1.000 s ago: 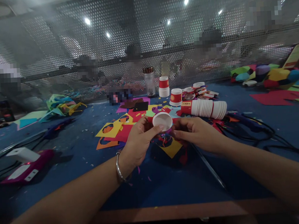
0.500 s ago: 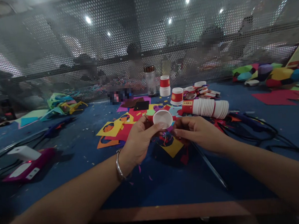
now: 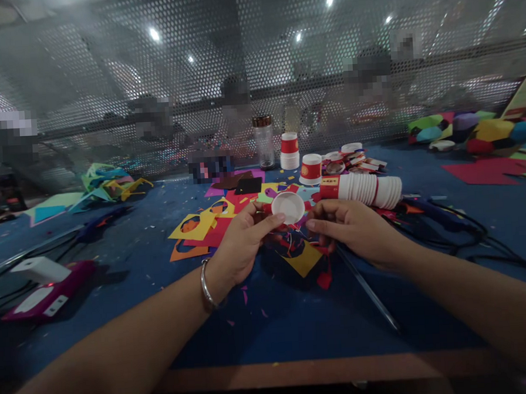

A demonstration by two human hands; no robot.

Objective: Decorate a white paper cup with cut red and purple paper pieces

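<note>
A small white paper cup (image 3: 289,208), its round opening facing me, is pinched in my left hand (image 3: 243,239), thumb on its rim. Red pieces stick out at both sides of the cup. My right hand (image 3: 350,230) is close by the cup's right side with its fingers curled and thumb pressed in; what it grips is hidden, though a red piece reaches toward its fingertips. Below the hands lie a yellow paper offcut (image 3: 305,262) with a curved cut and a small red scrap (image 3: 324,280).
Coloured paper sheets (image 3: 194,227) with round holes lie left of centre. Stacked paper cups (image 3: 362,190) lie on their side at right; a glass jar (image 3: 264,147) stands behind. A clear stick (image 3: 369,291), glue guns (image 3: 103,223) with cables and a magenta power strip (image 3: 51,290) surround the hands.
The cup has shifted slightly right and up and turned a little. The right-hand fingers have moved slightly, and the purple piece beneath the cup shows less.
</note>
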